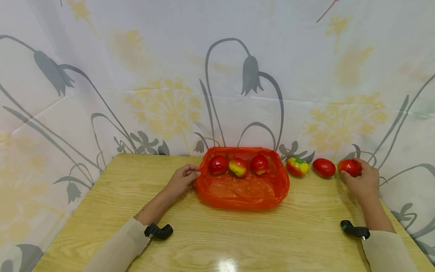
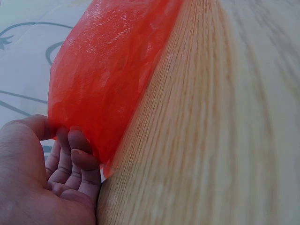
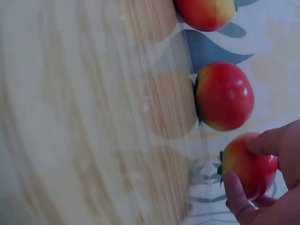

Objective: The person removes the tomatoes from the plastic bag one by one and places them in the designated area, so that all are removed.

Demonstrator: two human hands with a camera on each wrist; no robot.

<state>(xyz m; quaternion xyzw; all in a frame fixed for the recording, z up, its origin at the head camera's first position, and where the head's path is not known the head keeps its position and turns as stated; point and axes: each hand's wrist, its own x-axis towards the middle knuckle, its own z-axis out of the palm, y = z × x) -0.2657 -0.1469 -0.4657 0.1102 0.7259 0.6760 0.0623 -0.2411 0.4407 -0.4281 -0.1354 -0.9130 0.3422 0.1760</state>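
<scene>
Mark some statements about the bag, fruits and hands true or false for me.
1. The left hand pinches the left edge of the red plastic bag. True.
2. The right hand grips the rightmost fruit. True.
3. The bag holds nothing. False: three fruits lie inside.
4. Green leaves show on the loose fruit nearest the bag. True.
5. That fruit lies left of the bag. False: it lies to its right.

Bag [image 1: 242, 202]: coloured in translucent orange-red. Gripped fruit [image 3: 255, 169]: red, shaded into yellow, tipped with green. Tabletop [image 1: 238, 232]: patterned in tan wood grain. Backdrop [image 1: 306, 49]: whitish, printed with grey bellflowers and yellow blooms. Sleeves [image 1: 117, 245]: toned cream.
</scene>
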